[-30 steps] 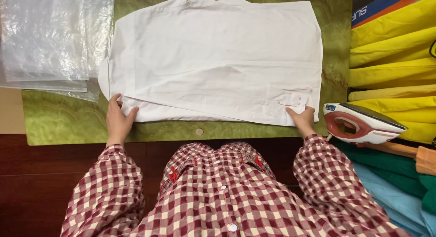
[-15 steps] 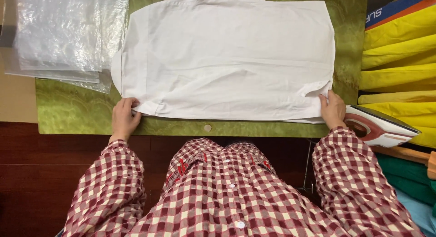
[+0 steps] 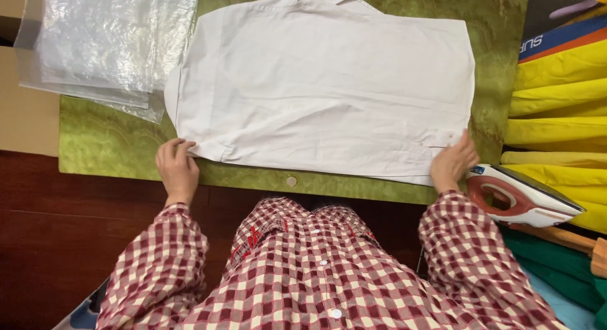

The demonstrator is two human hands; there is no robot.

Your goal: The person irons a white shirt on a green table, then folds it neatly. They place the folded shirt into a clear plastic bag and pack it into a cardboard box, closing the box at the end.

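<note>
**Two hands at the near hem of a folded white shirt**

A white cotton shirt, folded into a broad panel with its collar at the far edge, lies flat on a green patterned pressing mat; its near edge runs between the two hands. The left hand rests on the mat at the shirt's near left corner, fingers loosely curled with their tips on the cloth; whether cloth is actually pinched there cannot be told. The right hand lies on the near right corner, fingers close together and pressed down on the fabric, apparently nipping the hem.

Risks, as a judgement: a red and white steam iron lies just beside the right hand, so an outward sweep of that wrist could knock it or, if it is hot, meet its soleplate. An uneven pull at the two corners would skew the fold and crease the panel. Clear plastic bags, beyond the left hand, overlap the mat and could snag the shirt's left edge. Yellow folded fabric is stacked beyond the right hand.
</note>
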